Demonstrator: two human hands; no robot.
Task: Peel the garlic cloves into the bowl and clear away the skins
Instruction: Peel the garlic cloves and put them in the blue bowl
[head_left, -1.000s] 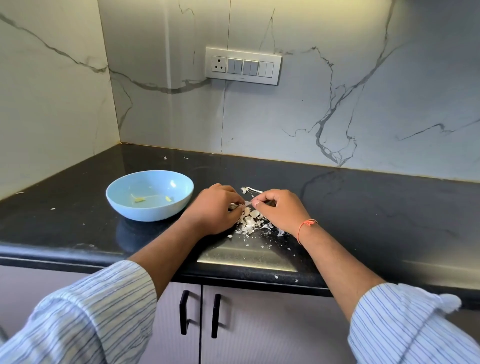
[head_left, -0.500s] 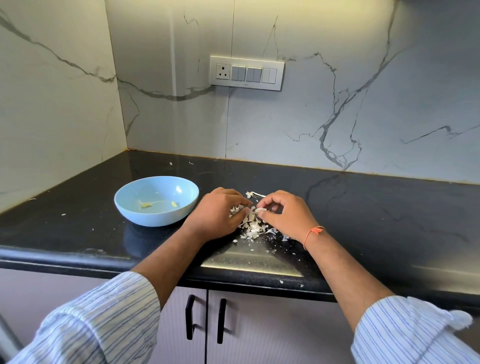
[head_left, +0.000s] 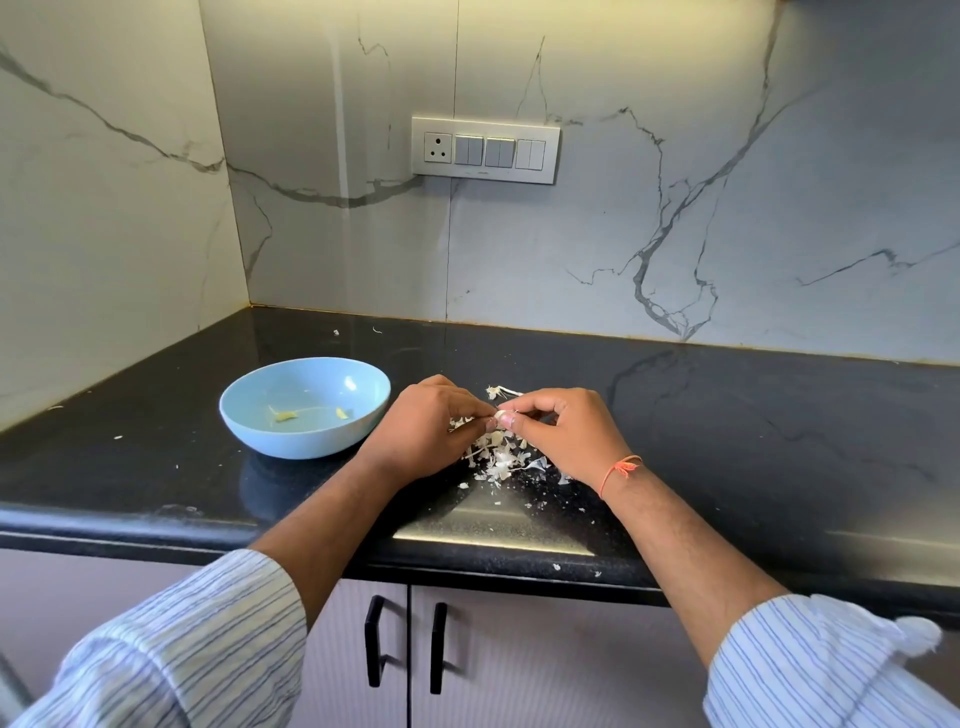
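Note:
A light blue bowl (head_left: 306, 405) stands on the black counter (head_left: 727, 415) left of my hands, with two small pale garlic pieces (head_left: 284, 415) inside. My left hand (head_left: 426, 431) and my right hand (head_left: 566, 431) meet fingertip to fingertip just above the counter, both pinching a small whitish garlic clove (head_left: 503, 417). Under and between the hands lies a heap of white papery garlic skins (head_left: 501, 457). A loose stalk piece (head_left: 500, 391) lies just behind the hands.
Small skin flakes are scattered toward the counter's front edge (head_left: 556, 566) and near the back wall (head_left: 336, 332). A switch panel (head_left: 485, 149) is on the marble wall. Cabinet doors with black handles (head_left: 374, 642) sit below the counter.
The camera view shifted slightly. My hands stayed over the skin heap and drew together, the clove now pinched between both sets of fingertips.

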